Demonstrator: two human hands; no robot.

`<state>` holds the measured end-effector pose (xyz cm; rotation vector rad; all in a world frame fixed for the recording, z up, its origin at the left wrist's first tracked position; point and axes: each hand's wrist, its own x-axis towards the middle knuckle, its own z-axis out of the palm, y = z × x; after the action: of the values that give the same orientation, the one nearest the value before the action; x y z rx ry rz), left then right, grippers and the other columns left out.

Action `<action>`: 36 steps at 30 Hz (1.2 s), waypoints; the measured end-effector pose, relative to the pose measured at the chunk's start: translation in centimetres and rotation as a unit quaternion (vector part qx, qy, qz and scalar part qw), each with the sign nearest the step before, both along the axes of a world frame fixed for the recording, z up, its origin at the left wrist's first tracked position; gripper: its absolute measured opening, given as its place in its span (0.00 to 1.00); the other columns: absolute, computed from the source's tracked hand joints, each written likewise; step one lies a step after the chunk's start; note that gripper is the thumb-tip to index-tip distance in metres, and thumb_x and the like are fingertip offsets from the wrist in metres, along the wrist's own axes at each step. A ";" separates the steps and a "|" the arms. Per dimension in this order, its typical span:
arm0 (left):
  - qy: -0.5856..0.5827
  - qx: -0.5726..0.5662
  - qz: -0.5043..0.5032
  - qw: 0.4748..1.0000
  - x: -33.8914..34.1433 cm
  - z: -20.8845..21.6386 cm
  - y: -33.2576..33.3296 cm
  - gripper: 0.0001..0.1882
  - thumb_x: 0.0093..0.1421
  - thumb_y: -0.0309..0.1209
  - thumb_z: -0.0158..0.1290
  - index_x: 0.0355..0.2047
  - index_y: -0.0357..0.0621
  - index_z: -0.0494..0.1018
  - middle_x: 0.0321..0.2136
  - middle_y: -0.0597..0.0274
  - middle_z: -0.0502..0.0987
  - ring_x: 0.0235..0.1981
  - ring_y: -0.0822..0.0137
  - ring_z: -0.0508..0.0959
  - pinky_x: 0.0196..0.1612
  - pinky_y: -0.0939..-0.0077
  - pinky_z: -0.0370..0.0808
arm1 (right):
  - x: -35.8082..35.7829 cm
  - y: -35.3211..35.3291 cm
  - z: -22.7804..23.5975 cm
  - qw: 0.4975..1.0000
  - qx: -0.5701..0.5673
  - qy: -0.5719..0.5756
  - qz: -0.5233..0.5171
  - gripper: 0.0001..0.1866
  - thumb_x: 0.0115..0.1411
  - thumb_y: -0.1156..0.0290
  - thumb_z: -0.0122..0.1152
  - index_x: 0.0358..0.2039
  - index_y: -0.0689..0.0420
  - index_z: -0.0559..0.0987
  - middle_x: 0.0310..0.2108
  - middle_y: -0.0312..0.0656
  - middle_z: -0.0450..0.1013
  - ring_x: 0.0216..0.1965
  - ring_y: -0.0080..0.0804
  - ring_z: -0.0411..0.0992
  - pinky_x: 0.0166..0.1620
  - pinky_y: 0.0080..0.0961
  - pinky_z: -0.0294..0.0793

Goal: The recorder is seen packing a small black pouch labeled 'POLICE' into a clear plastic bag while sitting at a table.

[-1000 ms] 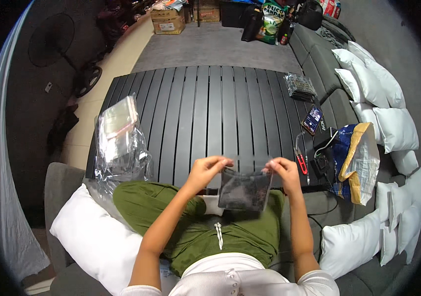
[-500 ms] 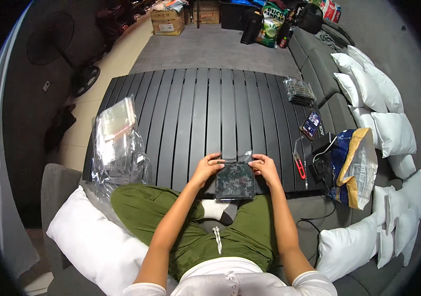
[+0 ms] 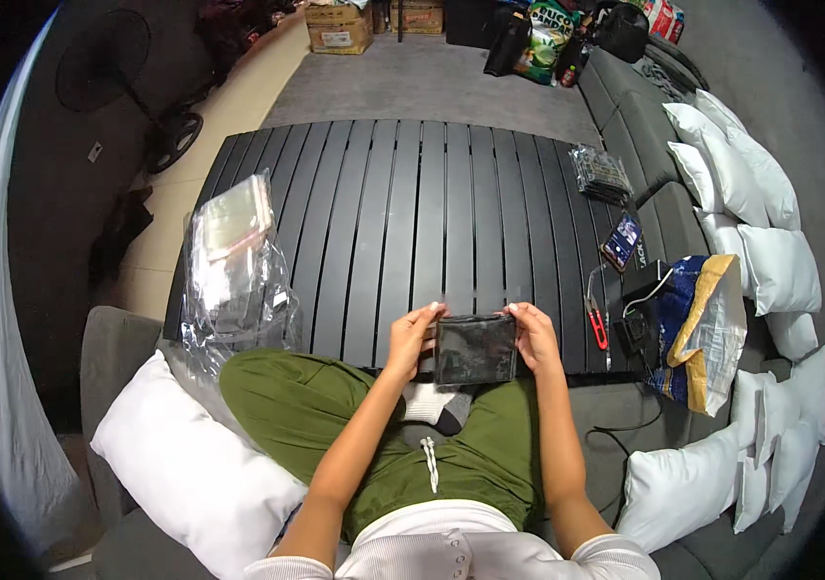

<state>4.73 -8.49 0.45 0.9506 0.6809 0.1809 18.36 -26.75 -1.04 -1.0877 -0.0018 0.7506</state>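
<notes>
A flat, dark camouflage-patterned square item in a clear plastic bag (image 3: 475,353) is held at the table's near edge, above my lap. My left hand (image 3: 415,338) pinches its upper left corner. At the upper right corner, my right hand (image 3: 534,335) pinches it between thumb and fingers. The bag's top edge runs straight between my two hands, and glare dulls the pattern. On the table's left lies a pile of clear plastic bags (image 3: 231,227). A stack of similar wrapped dark items (image 3: 600,174) sits at the far right corner.
The black slatted table (image 3: 393,213) spreads before me. Along its right side lie a phone (image 3: 621,242), a red-handled cutting tool (image 3: 597,327) and a blue-and-yellow woven sack (image 3: 703,333). White pillows (image 3: 190,464) rest on the grey sofa. A standing fan (image 3: 103,63) is at the left.
The bag's clear top flap, which stood up between my hands, now appears folded down against the item. My hands and the bag have shifted slightly right in view, as the whole view moved.
</notes>
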 end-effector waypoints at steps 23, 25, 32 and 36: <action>-0.082 0.125 0.058 0.987 -0.2 -1.7 -2.4 0.13 0.61 0.30 0.52 0.43 0.36 0.75 0.36 0.64 0.78 0.31 0.81 0.74 0.32 0.89 0.69 | -5.1 5.1 3.5 0.738 -0.214 -0.640 -0.025 0.07 0.50 0.72 0.63 0.32 0.55 0.81 0.46 0.40 0.71 0.52 0.44 0.63 0.53 0.36 0.64; -0.095 0.153 0.053 0.982 -0.4 -1.6 -2.4 0.13 0.60 0.29 0.52 0.43 0.36 0.75 0.35 0.66 0.78 0.30 0.82 0.73 0.31 0.90 0.68 | -4.8 5.6 3.8 0.732 -0.217 -0.646 0.003 0.08 0.50 0.71 0.63 0.32 0.54 0.81 0.46 0.40 0.71 0.53 0.43 0.63 0.53 0.36 0.64; -0.109 0.225 -0.018 0.968 -1.0 -0.9 -2.3 0.10 0.60 0.26 0.52 0.40 0.35 0.76 0.35 0.64 0.79 0.36 0.77 0.75 0.41 0.84 0.71 | -2.8 5.0 5.9 0.736 -0.222 -0.630 0.108 0.06 0.49 0.69 0.64 0.27 0.54 0.81 0.47 0.37 0.71 0.56 0.42 0.60 0.56 0.38 0.60; -0.125 0.243 -0.041 0.961 -1.0 -0.2 -2.3 0.10 0.60 0.26 0.51 0.40 0.36 0.77 0.35 0.62 0.80 0.36 0.77 0.76 0.41 0.83 0.72 | -1.7 4.7 6.8 0.776 -0.198 -0.573 0.172 0.06 0.48 0.69 0.65 0.26 0.55 0.81 0.48 0.38 0.71 0.59 0.43 0.58 0.57 0.37 0.61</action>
<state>3.73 -10.76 0.25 1.3963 0.3638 0.4007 16.63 -22.09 5.73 -1.8484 -1.1637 0.2883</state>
